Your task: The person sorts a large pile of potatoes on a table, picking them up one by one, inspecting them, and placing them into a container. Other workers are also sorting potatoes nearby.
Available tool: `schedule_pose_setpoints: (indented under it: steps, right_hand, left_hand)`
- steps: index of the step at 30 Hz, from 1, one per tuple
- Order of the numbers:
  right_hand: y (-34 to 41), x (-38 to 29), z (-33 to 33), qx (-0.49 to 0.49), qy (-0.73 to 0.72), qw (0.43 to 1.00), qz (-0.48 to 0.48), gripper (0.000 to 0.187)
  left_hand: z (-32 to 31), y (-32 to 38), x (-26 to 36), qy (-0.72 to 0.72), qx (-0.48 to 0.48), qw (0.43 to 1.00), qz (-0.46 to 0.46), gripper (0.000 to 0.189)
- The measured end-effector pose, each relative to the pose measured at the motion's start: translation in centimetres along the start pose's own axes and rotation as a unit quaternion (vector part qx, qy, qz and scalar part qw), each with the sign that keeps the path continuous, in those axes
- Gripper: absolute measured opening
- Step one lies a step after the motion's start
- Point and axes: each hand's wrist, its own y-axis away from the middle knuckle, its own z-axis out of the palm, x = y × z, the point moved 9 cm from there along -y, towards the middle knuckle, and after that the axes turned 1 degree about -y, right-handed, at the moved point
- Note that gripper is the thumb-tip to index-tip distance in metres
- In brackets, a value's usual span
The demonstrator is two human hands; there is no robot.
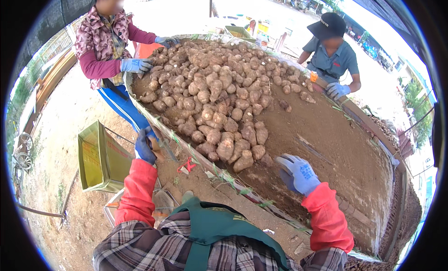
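A large heap of taro corms (217, 106) lies on a raised, soil-covered sorting table (315, 145). My right hand (297, 174), in a light blue glove with a darker palm, is over the soil just right of the heap's near end, fingers spread and holding nothing that I can see. My left hand (145, 146), in a blue glove, is left of the table's near edge, its fingers curled around something small and dark that I cannot make out. Close to its left stands a yellow-green, open-topped container (105, 159).
A co-worker (105, 50) at the far left has both gloved hands at the heap. Another co-worker (332, 54) stands across the table, one glove on its rim (367, 124). A metal-framed crate (162, 201) sits below my left forearm. Red ribbon (187, 165) lies beside the table.
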Motion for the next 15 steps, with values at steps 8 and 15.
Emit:
schedule_pose_setpoints:
  steps: [8, 15]
  right_hand:
    - [-10.0, 0.1, 7.1, -0.088, -0.051, 0.990, 0.103, 0.054]
    - [-10.3, 1.5, 2.5, 0.182, -0.591, 0.722, 0.312, 0.030]
  left_hand:
    - [-5.7, -7.7, -4.4, -0.150, -0.068, 0.986, -0.014, 0.022]
    - [-1.0, -8.6, 10.3, -0.213, -0.087, 0.971, 0.066, 0.024]
